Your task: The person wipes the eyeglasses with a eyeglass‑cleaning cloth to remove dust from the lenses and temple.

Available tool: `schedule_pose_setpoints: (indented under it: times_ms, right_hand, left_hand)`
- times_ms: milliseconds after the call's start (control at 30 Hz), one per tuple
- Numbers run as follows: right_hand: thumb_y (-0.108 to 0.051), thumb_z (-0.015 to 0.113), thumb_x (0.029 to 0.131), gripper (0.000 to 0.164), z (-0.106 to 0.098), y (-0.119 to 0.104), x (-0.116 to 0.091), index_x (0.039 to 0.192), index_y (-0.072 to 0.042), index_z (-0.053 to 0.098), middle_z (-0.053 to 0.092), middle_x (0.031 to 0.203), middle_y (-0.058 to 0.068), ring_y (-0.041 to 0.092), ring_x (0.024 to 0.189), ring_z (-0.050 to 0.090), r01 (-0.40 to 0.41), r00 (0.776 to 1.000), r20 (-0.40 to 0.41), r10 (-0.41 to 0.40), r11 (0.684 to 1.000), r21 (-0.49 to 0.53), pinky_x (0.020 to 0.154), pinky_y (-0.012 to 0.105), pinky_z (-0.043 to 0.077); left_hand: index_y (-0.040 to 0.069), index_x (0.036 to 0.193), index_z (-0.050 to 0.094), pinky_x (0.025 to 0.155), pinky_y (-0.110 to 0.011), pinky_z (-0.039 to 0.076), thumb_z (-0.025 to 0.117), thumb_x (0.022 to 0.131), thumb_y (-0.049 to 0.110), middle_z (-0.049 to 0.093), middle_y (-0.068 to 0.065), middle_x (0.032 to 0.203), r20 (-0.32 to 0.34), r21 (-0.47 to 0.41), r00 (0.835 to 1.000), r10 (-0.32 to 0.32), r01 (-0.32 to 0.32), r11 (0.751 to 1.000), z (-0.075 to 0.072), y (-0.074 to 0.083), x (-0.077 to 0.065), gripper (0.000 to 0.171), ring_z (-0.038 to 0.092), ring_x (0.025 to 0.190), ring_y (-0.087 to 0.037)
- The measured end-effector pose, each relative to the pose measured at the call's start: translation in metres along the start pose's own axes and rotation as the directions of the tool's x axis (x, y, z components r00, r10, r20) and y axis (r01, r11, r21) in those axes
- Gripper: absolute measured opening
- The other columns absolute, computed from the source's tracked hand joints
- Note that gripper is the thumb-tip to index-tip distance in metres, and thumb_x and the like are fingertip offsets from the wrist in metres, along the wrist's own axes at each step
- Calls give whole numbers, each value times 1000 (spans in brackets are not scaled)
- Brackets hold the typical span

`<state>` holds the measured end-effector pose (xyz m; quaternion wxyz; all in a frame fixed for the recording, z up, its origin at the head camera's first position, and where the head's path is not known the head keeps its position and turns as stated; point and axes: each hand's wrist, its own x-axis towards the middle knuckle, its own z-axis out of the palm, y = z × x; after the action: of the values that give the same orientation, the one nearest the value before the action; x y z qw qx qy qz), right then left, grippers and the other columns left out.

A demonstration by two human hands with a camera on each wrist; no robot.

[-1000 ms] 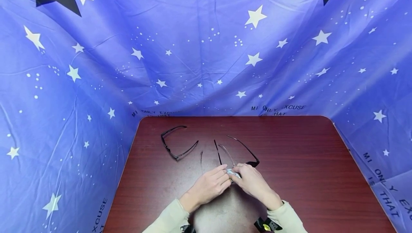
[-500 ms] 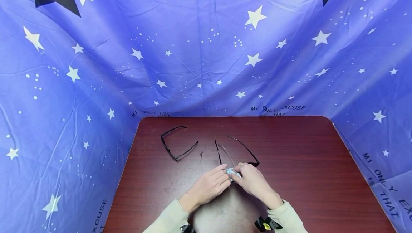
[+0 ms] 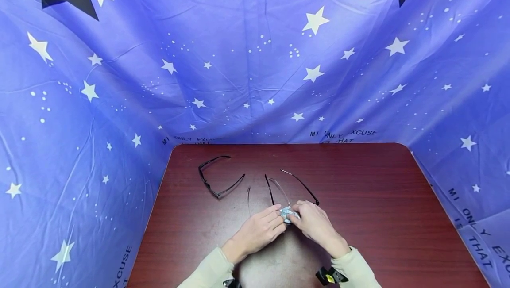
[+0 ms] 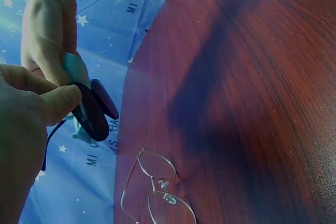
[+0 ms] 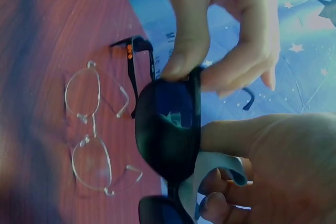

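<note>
My left hand (image 3: 259, 227) pinches one end of a pair of dark sunglasses (image 5: 168, 129) between thumb and fingers. In the right wrist view, my right hand (image 5: 294, 166) holds a pale blue cloth (image 5: 193, 182) against the sunglasses near the bridge, its fingers curled behind. Seen from the head, the cloth shows between both hands, and the temples of the sunglasses point away toward the back of the table. The left wrist view shows the dark lenses edge-on, with the cloth behind them. Most of the front frame is hidden by the hands in the head view.
Thin wire-rimmed glasses (image 5: 95, 124) lie on the dark red table (image 3: 382, 217) just beyond the hands, temples unfolded. Farther left rests a black-framed pair (image 3: 204, 179), also unfolded. A blue star-printed curtain (image 3: 247, 80) surrounds the table's back and sides.
The right temple of the sunglasses has shifted slightly left, and their right corner is now more covered by the right hand. A bit more cloth shows between the hands. The other glasses stay put.
</note>
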<state>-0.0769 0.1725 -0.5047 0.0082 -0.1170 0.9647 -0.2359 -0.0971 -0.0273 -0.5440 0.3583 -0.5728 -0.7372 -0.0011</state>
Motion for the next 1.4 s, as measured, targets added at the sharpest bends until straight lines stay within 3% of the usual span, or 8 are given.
schedule_pose_setpoints:
  times_ms: [200, 400, 600, 800, 933, 1100, 1267, 1400]
  right_hand:
    - [-16, 80, 86, 6, 2, 5, -1, 84, -14, 75, 60, 77, -8, 17, 76, 63, 10, 998, -70, -11, 1000, -21, 62, 37, 51]
    - [-16, 80, 88, 6, -2, 11, 0, 92, -13, 77, 59, 79, -10, 9, 70, 52, 48, 980, -194, -36, 997, 60, 59, 34, 47]
    - [-15, 80, 88, 11, -6, 25, 2, 95, -9, 76, 62, 81, -2, 18, 72, 59, 32, 964, -265, -27, 999, 11, 60, 40, 49]
    - [-14, 80, 87, 11, -4, 35, -1, 92, -7, 76, 66, 80, 5, 31, 76, 67, 1, 969, -247, -29, 994, -114, 63, 46, 52]
    - [-13, 79, 86, 8, -4, 36, -2, 87, -7, 74, 67, 77, 7, 34, 69, 66, -39, 973, -230, 3, 987, -154, 58, 46, 50]
    - [-15, 77, 86, 9, -6, 33, -1, 80, -10, 72, 68, 73, 8, 33, 58, 62, -107, 980, -182, 83, 986, -125, 49, 45, 44]
    - [-21, 74, 90, 16, -9, 28, 1, 76, -16, 66, 66, 71, 6, 30, 61, 64, -138, 988, -79, 134, 989, -52, 50, 46, 45]
    - [-22, 74, 90, 14, -10, 26, 2, 79, -17, 68, 68, 74, 5, 30, 64, 65, -146, 988, -50, 145, 989, -23, 51, 46, 46]
  left_hand:
    - [18, 90, 66, 118, -34, 41, 49, 98, 14, 69, 5, 101, 2, -54, 1000, -28, 28, 998, -1, 0, -1, 19, 66, 106, -12]
    - [17, 89, 65, 117, -35, 42, 50, 98, 14, 67, 5, 97, -5, -77, 999, -35, 34, 996, -2, -2, -5, 18, 65, 103, -13]
    - [17, 89, 65, 118, -37, 42, 49, 99, 14, 66, 5, 98, -29, -92, 999, -25, 23, 995, -4, -3, -6, 19, 65, 101, -14]
    - [16, 89, 64, 120, -38, 40, 50, 99, 14, 66, 5, 98, -60, -98, 998, 6, -12, 995, -5, -4, -4, 18, 66, 100, -15]
    - [16, 89, 64, 120, -38, 39, 50, 101, 14, 66, 4, 97, -77, -108, 997, 25, -34, 994, -4, -3, -3, 18, 66, 99, -15]
    - [17, 89, 62, 116, -40, 44, 48, 100, 15, 65, 4, 97, -70, -86, 997, 23, -29, 996, -4, -1, -4, 18, 67, 99, -15]
    - [17, 90, 63, 115, -40, 45, 49, 101, 18, 66, 4, 99, -65, -82, 998, 10, -15, 997, -3, 0, -5, 17, 67, 102, -17]
    - [17, 89, 63, 114, -39, 46, 48, 101, 18, 67, 4, 100, -72, -83, 997, 9, -15, 996, -2, 0, -6, 19, 67, 106, -18]
